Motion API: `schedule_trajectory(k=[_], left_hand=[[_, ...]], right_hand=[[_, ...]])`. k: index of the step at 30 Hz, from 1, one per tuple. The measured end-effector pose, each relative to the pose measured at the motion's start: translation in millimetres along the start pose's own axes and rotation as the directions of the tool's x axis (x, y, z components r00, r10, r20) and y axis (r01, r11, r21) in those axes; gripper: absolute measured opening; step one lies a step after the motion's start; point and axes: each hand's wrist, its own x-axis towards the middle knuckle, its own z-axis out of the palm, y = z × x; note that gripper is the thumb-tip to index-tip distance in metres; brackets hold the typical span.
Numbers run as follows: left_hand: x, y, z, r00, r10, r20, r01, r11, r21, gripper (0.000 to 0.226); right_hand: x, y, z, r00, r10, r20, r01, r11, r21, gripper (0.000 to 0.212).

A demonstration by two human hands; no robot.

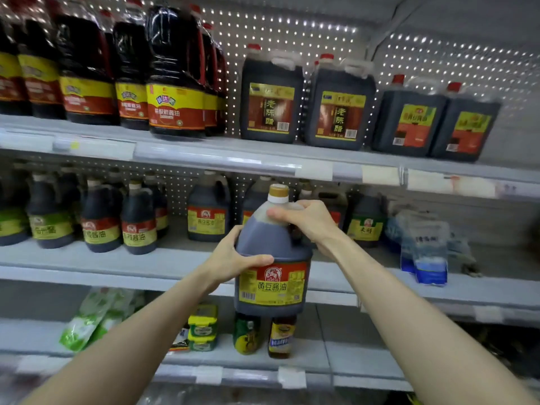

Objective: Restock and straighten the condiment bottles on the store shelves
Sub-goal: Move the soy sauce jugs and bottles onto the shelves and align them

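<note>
Evidently mid-restock: the left hand [233, 258] clasps the soy sauce jug [273, 258] at its side, the right hand [306, 219] grips its shoulder, both fingers curled tight; beyond the fingertips, the middle shelf [163, 266] gap awaits it.

"黄豆酱油" on the held jug's label [270, 286]; "老陈醋" on top-shelf jugs [270, 109].
</note>
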Motion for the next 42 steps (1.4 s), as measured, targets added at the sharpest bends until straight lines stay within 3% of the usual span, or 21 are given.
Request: schedule_trajectory(k=[4, 12, 17, 22, 28, 33, 40, 42], left_hand=[[46.3, -27.1, -14.6, 1.000, -0.006, 0.001, 0.006, 1.000, 0.027, 0.065], [121.2, -65.9, -31.9, 0.999, -0.043, 0.011, 0.043, 0.999, 0.015, 0.089], [144.0, -83.8, -35.9, 0.996, -0.086, 0.016, 0.086, 0.995, 0.046, 0.093], [154.9, -91.2, -40.6, 0.996, -0.085, -0.003, 0.085, 0.996, 0.031, 0.107], [155.3, -92.2, -38.1, 0.997, -0.081, 0.018, 0.081, 0.997, 0.017, 0.093], [141.1, -94.0, -31.9, 0.997, -0.071, -0.020, 0.069, 0.995, -0.066, 0.069], [118.5, -95.9, -21.5, 0.989, -0.112, -0.095, 0.095, 0.982, -0.162, 0.068], [112.9, -95.0, -19.2, 0.985, -0.135, -0.106, 0.116, 0.979, -0.170, 0.067]], right_hand=[[38.5, 26.0, 16.5, 0.998, 0.015, -0.055, -0.013, 0.999, 0.053, 0.041], [112.1, 58.0, 36.8, 0.993, 0.035, -0.108, -0.024, 0.995, 0.097, 0.030], [138.6, 76.9, 45.7, 0.992, 0.060, -0.110, -0.050, 0.995, 0.091, 0.039], [157.2, 84.6, 48.5, 0.994, 0.071, -0.081, -0.061, 0.991, 0.122, 0.026], [154.5, 90.2, 46.0, 0.997, 0.029, -0.073, -0.023, 0.996, 0.090, 0.027], [139.4, 105.2, 50.4, 0.992, 0.050, -0.118, -0.038, 0.994, 0.101, 0.044], [112.5, 135.9, 58.3, 0.979, 0.197, -0.055, -0.191, 0.975, 0.111, 0.079], [105.0, 145.7, 63.4, 0.967, 0.255, -0.023, -0.248, 0.956, 0.156, 0.081]])
